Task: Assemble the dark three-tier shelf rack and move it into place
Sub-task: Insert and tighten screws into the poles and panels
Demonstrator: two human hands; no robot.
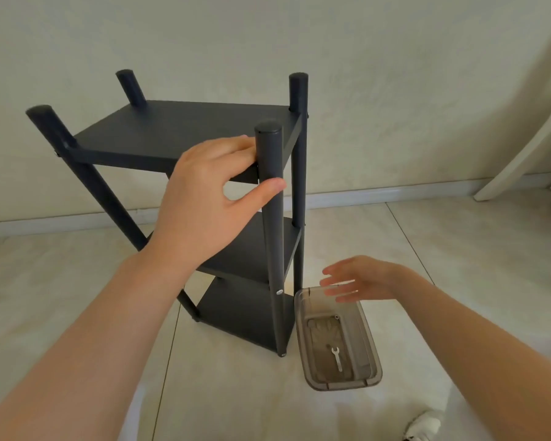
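The dark three-tier shelf rack [185, 128] stands upright on the tiled floor near the wall, its round posts rising above the top shelf. My left hand [204, 198] grips the near right post just under its cap, thumb in front of the post and fingers behind it. Lower down to the right of the rack, my right hand [357, 280] hovers with fingers spread and holds nothing. It is above the far end of a clear plastic tray [372, 354].
The tray sits on the floor against the rack's near right foot and holds a small silver wrench [337, 358]. A white furniture leg [522, 144] leans at the right by the wall. A white shoe tip [423, 423] shows at the bottom.
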